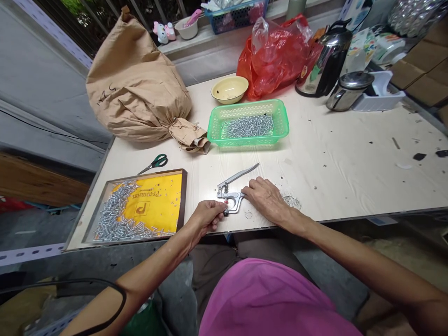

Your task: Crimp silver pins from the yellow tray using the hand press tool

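A pair of silver snap fastener pliers (236, 199) lies near the table's front edge, its upper handle raised and a spring showing near the jaws. My right hand (266, 199) is curled over the end of the lower handle. At the jaw end, my left hand (209, 215) has thumb and fingertips pinched together; whatever is between them is too small to make out. Left of that hand is a shallow tray (185, 198) with a yellow bottom, holding many small metal pins (117, 212). Beyond the pliers stands a green plastic basket (245, 141) with more small metal pieces (248, 126).
Green-handled scissors (157, 161) lie behind the tray. A large brown paper sack (136, 84) leans at back left. Along the back are a cream bowl (229, 91), a red plastic bag (276, 56), an electric kettle (325, 60) and a steel pot (348, 91). Small scraps dot the right side.
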Action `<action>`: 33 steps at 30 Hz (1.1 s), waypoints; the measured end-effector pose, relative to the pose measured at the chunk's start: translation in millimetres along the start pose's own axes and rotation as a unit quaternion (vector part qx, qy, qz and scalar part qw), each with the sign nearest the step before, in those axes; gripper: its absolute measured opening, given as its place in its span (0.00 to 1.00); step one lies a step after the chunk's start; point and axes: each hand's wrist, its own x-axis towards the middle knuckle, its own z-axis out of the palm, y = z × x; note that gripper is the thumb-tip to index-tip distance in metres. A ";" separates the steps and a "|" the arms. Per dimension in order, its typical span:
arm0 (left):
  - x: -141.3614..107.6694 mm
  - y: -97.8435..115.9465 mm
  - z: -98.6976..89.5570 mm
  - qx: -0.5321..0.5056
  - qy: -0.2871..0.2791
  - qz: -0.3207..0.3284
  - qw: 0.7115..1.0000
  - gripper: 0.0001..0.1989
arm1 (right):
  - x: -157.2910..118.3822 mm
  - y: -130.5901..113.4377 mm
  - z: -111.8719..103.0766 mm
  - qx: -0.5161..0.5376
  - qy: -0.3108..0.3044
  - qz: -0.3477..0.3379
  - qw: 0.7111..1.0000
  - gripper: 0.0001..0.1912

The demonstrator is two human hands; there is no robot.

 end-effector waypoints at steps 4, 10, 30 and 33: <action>1.0 -2.4 -3.6 0.002 -0.021 -0.015 1.000 0.18 | 1.5 2.5 -3.4 0.001 -0.019 -0.024 1.000 0.07; 4.1 -1.1 -3.8 0.014 -0.042 -0.019 0.999 0.16 | -1.7 -1.4 -4.6 -0.004 -0.005 -0.020 1.000 0.08; -8.4 -3.0 5.6 0.042 -0.016 -0.019 0.999 0.09 | 27.5 22.0 -22.2 0.060 -0.050 -0.033 0.996 0.12; -8.4 -4.0 5.5 0.034 -0.014 -0.020 0.999 0.09 | 48.1 33.7 -15.5 -0.016 -0.037 -0.042 0.998 0.12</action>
